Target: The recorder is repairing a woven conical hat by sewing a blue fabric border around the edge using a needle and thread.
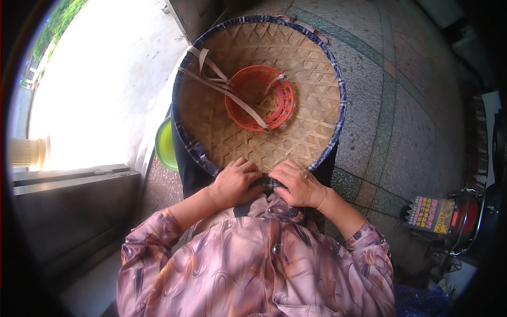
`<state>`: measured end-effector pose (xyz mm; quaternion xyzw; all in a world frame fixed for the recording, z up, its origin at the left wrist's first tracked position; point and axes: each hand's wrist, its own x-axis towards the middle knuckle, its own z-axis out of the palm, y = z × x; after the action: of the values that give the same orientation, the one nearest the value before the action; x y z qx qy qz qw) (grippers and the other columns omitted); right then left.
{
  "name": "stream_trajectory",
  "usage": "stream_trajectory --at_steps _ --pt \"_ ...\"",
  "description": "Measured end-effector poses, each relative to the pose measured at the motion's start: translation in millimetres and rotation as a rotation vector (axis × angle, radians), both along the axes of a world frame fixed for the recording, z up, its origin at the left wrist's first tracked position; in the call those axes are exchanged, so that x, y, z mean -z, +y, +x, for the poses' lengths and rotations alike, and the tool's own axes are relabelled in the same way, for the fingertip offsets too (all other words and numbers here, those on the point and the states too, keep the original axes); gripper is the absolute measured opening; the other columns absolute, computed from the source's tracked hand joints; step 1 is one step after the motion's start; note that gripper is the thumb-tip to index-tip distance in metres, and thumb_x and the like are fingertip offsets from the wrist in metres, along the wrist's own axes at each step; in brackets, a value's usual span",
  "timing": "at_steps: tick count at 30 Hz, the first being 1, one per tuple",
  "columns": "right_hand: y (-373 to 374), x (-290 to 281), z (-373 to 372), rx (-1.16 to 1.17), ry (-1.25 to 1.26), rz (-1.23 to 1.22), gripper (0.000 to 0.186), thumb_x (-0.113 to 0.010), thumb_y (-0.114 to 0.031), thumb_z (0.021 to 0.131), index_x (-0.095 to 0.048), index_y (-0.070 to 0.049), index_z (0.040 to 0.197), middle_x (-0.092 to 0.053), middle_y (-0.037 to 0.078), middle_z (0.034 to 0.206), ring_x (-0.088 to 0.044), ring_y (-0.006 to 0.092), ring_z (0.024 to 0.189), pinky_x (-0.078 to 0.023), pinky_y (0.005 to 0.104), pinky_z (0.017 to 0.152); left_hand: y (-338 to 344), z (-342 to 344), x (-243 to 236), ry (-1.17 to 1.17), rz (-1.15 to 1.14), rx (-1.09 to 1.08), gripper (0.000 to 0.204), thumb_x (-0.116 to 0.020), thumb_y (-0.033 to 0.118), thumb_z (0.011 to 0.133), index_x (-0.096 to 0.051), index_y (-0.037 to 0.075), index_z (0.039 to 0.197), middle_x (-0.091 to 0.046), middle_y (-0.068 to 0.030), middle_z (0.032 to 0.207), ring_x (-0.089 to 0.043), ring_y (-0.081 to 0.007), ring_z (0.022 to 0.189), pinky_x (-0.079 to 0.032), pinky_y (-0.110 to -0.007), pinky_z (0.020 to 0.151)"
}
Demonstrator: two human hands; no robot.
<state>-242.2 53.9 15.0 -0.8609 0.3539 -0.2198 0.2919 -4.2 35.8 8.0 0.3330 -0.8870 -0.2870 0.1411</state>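
Note:
Across my lap lies a wide round woven bamboo hat [211, 119], its hollow inner side facing up. Dark blue plaid cloth [342, 100] binds its rim. In its middle sits a small red plastic basket [248, 79]. Beige cloth straps [244, 107] run from the rim's upper left to the basket. My left hand [237, 182] is closed on the near rim, fingers curled over the edge. Close beside it, my right hand [297, 184] pinches the same rim, thumb underneath. A bit of plaid binding shows between them. Whatever else the fingers hold is hidden.
A lime-green basin [166, 143] stands on the floor left of the hat. Further left are a metal door frame [74, 185] and a bright doorway. At the right a motorbike's rear [465, 216] with a plate stands on the tiled floor [364, 132].

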Motion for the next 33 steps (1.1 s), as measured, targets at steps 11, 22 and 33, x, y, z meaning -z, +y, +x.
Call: stream_trajectory --at_steps 11,22,33 --pt "0 9 2 0.049 0.114 -0.017 0.011 -0.066 -0.01 0.07 -0.063 -0.009 0.08 -0.059 0.006 0.086 -0.056 0.026 0.092 -0.04 0.0389 0.083 1 0 1 -0.003 0.022 0.015 0.029 -0.074 0.028 0.074 -0.07 0.013 0.098 -0.061 -0.0055 0.097 -0.056 -0.0267 0.095 -0.048 -0.038 0.083" --pt "-2 11 0 0.041 0.043 0.045 0.003 -0.063 -0.01 0.073 -0.064 -0.011 0.076 -0.059 0.005 0.079 -0.056 0.0247 0.089 -0.038 0.0425 0.09 2 -4 8 0.008 -0.044 0.091 0.017 -0.073 0.028 0.075 -0.068 0.017 0.087 -0.058 -0.0021 0.088 -0.055 -0.0243 0.091 -0.043 -0.038 0.077" --pt "-1 8 9 0.196 0.193 -0.031 0.014 -0.066 -0.012 0.072 -0.062 -0.006 0.085 -0.06 0.012 0.089 -0.056 0.0302 0.093 -0.039 0.046 0.094 4 -22 21 -0.319 0.052 -0.157 0.027 -0.071 0.03 0.06 -0.07 0.009 0.077 -0.06 -0.0081 0.099 -0.051 -0.0273 0.106 -0.04 -0.04 0.088"
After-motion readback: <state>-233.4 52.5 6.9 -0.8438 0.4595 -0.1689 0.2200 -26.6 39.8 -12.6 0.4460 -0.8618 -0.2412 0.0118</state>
